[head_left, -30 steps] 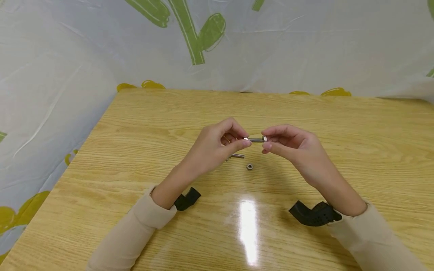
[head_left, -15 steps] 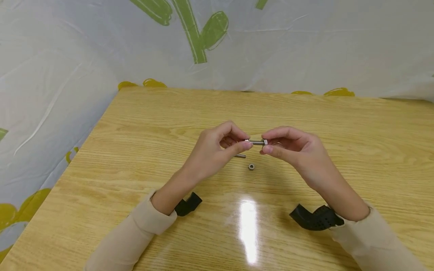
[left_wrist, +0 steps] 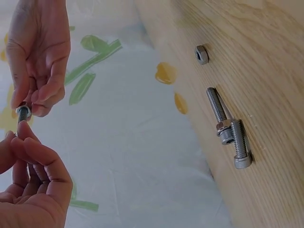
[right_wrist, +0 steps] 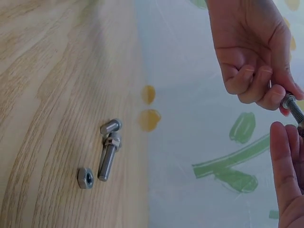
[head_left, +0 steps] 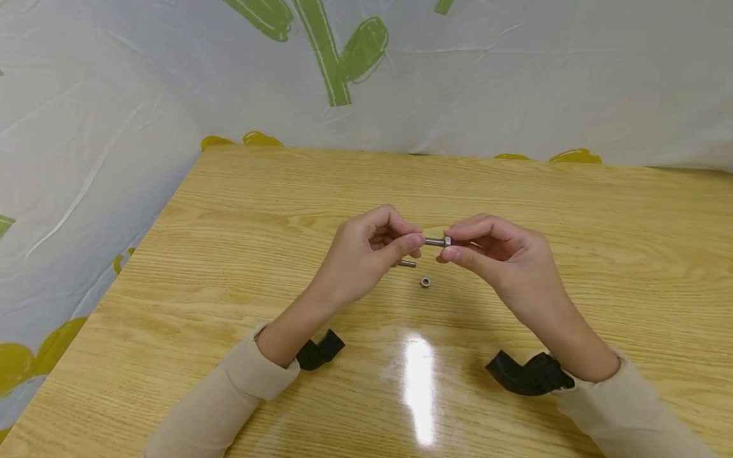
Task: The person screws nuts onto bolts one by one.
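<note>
Above the table, both hands hold one metal bolt (head_left: 434,242) lying roughly level between them. My left hand (head_left: 363,257) pinches its head end between thumb and fingers; the fingertips hide the head in the head view. At the other end, my right hand (head_left: 506,254) pinches a hex nut (head_left: 448,241), which sits around the bolt's tip. Bare thread (right_wrist: 295,110) shows between the two hands in the right wrist view. Below the hands, a loose hex nut (left_wrist: 202,54) rests on the wood beside a bolt with a nut on it (left_wrist: 216,104) and another socket-head bolt (left_wrist: 241,140).
The wooden table (head_left: 258,191) reaches back to a pale hanging sheet (head_left: 487,83) with green and yellow prints. Black mounts (head_left: 529,375) sit at both wrists, by the beige sleeves (head_left: 613,394). A bright light reflection (head_left: 420,388) lies near the front.
Both hands sit slightly lower in the head view, still at the bolt and nut. My left thumb and fingers have shifted, now covering the bolt head that showed earlier.
</note>
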`<state>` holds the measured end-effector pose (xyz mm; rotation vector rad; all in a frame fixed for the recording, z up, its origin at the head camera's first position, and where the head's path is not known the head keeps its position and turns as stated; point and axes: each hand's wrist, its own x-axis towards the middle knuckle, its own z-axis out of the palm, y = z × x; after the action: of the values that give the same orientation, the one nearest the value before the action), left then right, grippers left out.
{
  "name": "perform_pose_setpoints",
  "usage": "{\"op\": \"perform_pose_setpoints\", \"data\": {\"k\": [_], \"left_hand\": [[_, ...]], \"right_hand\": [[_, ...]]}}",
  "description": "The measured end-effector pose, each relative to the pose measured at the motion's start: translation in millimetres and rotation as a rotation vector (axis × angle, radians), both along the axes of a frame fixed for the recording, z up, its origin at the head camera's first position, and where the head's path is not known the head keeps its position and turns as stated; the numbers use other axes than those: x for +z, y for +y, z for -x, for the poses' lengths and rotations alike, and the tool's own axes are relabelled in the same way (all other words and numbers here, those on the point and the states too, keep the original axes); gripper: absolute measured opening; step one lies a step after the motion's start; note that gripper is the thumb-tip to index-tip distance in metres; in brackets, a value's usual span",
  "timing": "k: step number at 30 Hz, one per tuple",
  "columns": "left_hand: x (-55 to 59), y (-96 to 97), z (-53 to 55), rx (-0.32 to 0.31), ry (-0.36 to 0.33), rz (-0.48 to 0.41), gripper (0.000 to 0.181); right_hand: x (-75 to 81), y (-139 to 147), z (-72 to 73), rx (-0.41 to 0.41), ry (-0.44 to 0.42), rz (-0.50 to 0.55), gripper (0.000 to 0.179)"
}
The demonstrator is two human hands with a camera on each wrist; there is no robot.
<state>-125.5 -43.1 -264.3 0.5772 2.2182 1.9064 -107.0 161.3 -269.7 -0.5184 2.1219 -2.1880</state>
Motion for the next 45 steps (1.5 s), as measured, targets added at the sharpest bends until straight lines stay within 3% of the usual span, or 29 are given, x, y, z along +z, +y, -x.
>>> {"op": "perform_pose_setpoints", "data": {"k": [7, 13, 23, 29, 33, 38, 41, 45], "left_hand": [[0.8, -0.4, -1.6, 0.007, 0.013, 0.026, 0.008], [2.1, -0.4, -1.3, 0.02, 0.029, 0.072, 0.011], [-1.3, 0.8, -1.4, 0.004, 0.125, 0.129, 0.011], [-1.1, 1.6, -2.3, -0.002, 0.151, 0.125, 0.012], [0.4, 1.0, -2.2, 0.004, 0.118, 0.117, 0.011], [2.4, -0.6, -0.1, 0.031, 0.079, 0.112, 0.012], [2.8, -1.6, 1.0, 0.039, 0.068, 0.103, 0.012], [3.4, -2.1, 1.7, 0.037, 0.075, 0.101, 0.012]], "right_hand": [[2.9, -1.1, 0.9, -0.037, -0.132, -0.089, 0.016], [1.4, -2.5, 2.4, -0.06, -0.114, -0.153, 0.019], [0.2, -5.7, 2.5, -0.061, -0.092, -0.377, 0.039], [-0.8, -5.5, 2.6, -0.043, -0.086, -0.39, 0.051], [1.7, -1.7, 4.7, -0.035, -0.035, -0.421, 0.054], [8.1, 7.6, 4.6, 0.0, 0.086, -0.471, 0.029], [9.5, 9.7, 3.5, 0.004, 0.152, -0.461, 0.036], [7.9, 7.1, 2.5, -0.052, 0.267, -0.467, 0.029]]}}
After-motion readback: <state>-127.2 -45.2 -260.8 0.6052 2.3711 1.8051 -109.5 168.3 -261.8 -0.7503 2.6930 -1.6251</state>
